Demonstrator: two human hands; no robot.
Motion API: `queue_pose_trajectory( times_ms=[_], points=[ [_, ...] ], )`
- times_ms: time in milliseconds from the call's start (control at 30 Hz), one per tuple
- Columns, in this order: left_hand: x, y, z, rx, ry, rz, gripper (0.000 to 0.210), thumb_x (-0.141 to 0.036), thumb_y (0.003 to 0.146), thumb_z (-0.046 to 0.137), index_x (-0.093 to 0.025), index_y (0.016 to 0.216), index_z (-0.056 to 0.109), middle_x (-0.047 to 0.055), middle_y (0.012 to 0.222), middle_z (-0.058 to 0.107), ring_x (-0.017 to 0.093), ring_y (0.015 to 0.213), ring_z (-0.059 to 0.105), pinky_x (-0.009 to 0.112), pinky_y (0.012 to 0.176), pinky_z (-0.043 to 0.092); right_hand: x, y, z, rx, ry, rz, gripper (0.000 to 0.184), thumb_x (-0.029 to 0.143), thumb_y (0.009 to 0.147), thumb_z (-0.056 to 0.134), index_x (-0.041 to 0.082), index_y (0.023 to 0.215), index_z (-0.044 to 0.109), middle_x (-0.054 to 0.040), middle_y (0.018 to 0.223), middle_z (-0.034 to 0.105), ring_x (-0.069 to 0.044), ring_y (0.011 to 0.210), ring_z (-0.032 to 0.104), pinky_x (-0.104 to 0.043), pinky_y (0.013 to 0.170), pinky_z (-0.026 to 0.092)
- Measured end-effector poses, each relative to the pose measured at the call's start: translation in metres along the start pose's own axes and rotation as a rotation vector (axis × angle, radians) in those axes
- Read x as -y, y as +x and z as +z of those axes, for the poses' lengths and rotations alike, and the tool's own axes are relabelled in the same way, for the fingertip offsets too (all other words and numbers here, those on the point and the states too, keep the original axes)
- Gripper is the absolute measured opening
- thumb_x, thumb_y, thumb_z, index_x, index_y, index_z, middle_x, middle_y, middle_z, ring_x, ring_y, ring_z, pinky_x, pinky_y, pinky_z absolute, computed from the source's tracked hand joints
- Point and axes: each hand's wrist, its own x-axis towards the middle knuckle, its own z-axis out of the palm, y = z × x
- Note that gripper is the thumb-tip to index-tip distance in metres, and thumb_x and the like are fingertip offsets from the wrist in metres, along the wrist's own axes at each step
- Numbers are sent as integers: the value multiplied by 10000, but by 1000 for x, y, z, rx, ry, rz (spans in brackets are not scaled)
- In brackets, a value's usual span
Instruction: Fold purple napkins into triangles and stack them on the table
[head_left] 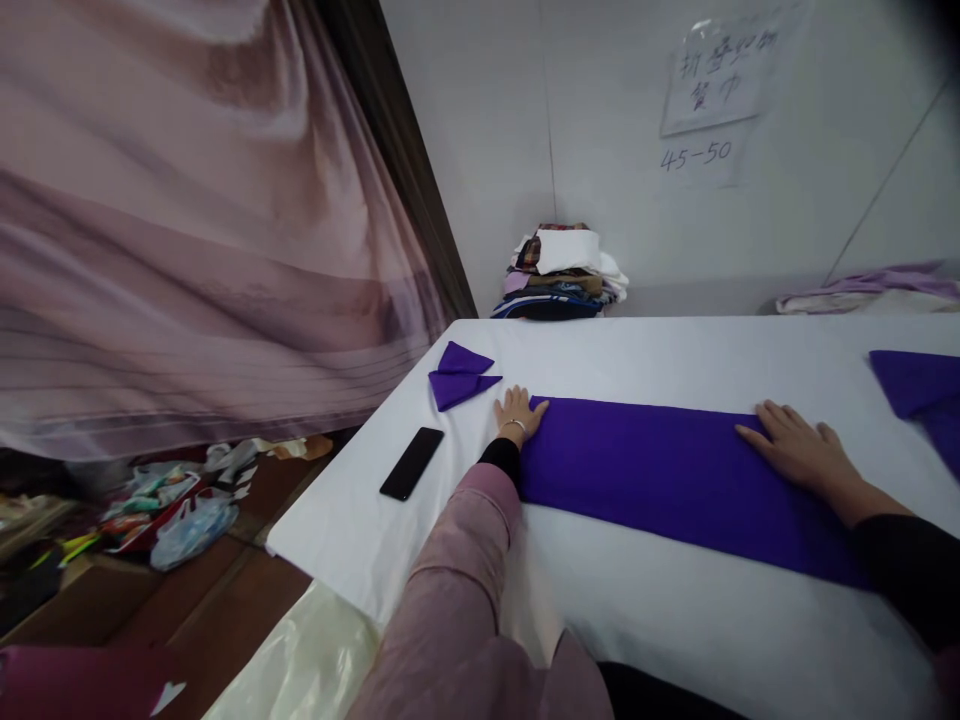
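A purple cloth napkin (652, 475) lies flat in a long strip across the white-covered table (630, 610). At its left end my left hand (519, 412) rests with fingers spread, the thumb touching the cloth's edge. My right hand (802, 447) lies open on the upper right part of the strip, palm down. Part of the cloth's right end is hidden under my right forearm. Just beyond my left hand sits a folded purple napkin (461, 376) with pointed ends. More purple cloth (922, 395) lies at the right edge of the view.
A black phone (412, 463) lies on the table's left side. Behind the table is a pile of folded clothes (566, 270), with more fabric (870, 290) to the right. A pink curtain (187, 220) hangs at left. Plastic bags (193, 525) lie on the floor.
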Motion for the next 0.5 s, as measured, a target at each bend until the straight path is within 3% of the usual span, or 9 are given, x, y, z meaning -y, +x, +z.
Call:
queue_pose_trajectory(
  times_ms=[100, 267, 333, 400, 500],
  points=[
    [4, -6, -3, -22, 1, -40, 748, -599, 877, 168, -108, 1437, 232, 140, 1533, 139, 290, 1408, 69, 500, 1121, 69, -1, 0, 1, -6, 3, 0, 702, 524, 900, 139, 96, 1442, 265, -111, 1523, 190, -259, 1388, 141, -517, 1059, 182],
    [-17, -41, 15, -21, 10, 290, 805, -674, 849, 138, -137, 1443, 228, 93, 1540, 144, 258, 1411, 73, 481, 1133, 75, -7, 5, -5, 42, 19, 16, 679, 495, 912, 160, 83, 1445, 248, -119, 1519, 198, -261, 1387, 148, -535, 1063, 179],
    [-24, -53, 22, -3, 23, 361, 829, -698, 835, 118, -146, 1442, 235, 83, 1536, 166, 252, 1412, 80, 481, 1134, 87, 5, 5, -11, 50, 35, 37, 701, 517, 906, 161, 69, 1436, 266, -141, 1515, 200, -284, 1385, 154, -569, 1060, 165],
    [-27, -61, 26, -4, 34, 371, 840, -701, 833, 96, -141, 1442, 238, 84, 1532, 180, 252, 1410, 90, 485, 1134, 95, 37, -2, -17, 11, 60, -2, 740, 567, 888, 185, 70, 1427, 289, -155, 1513, 200, -309, 1384, 149, -597, 1057, 145],
    [-27, -64, 25, -19, 50, 368, 832, -690, 840, 79, -140, 1444, 239, 80, 1530, 188, 250, 1410, 97, 480, 1137, 96, 119, -33, -21, -32, 138, -243, 736, 595, 877, 209, 120, 1432, 295, -130, 1511, 219, -291, 1386, 154, -569, 1078, 126]
  ],
)
